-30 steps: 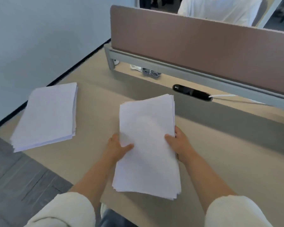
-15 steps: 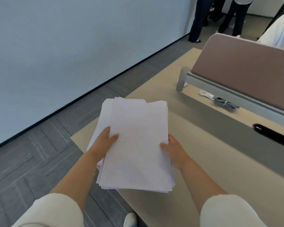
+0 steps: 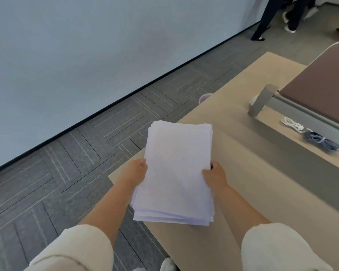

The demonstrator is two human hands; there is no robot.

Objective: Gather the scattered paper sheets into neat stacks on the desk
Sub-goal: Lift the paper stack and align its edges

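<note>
Paper stack (image 3: 176, 173) is held at frame ctr over the left corner of the desk (image 3: 262, 182), gripped at its 2 long edges. Left hand (image 3: 134, 171) is curled on the left edge, right hand (image 3: 215, 177) on the right edge w/ thumb on top. Cables (image 3: 321, 141) are seen at mid right.

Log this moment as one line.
left hand, right hand: gripping sides of white paper stack | stack: over beige desk corner | edges: slightly uneven

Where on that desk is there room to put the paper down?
Bare desk lies right of the paper stack, between the right hand and the partition, and beyond the stack toward the grey leg. Crowded only under the partition, where the white cable and dark cable bundle lie.
</note>
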